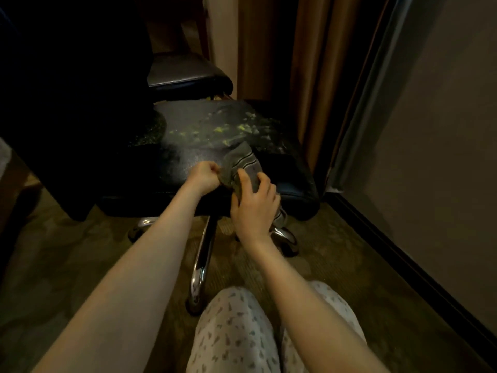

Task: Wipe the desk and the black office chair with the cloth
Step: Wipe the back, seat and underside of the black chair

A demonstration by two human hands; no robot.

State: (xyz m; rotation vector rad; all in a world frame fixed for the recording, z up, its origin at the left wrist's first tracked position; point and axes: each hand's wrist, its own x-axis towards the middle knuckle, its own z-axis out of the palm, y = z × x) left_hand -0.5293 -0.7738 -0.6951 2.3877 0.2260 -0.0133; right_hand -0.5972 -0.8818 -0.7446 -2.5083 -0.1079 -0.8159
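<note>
The black office chair [188,146] stands in front of me, its seat worn, with yellowish flaked patches toward the back. A grey cloth [242,160] with dark stripes lies on the seat's front right part. My left hand [204,176] is a fist that grips the cloth's left edge. My right hand [255,205] holds the cloth's near end, fingers curled over it at the seat's front edge. The chair's dark backrest [67,103] fills the left side. No desk is in view.
The chair's chrome base legs [200,265] and castors stand on patterned carpet. A second dark padded seat [185,74] sits behind. Brown curtains [309,76] hang at the back right; a wall with dark skirting [403,265] runs along the right. My knees [242,332] are at the bottom.
</note>
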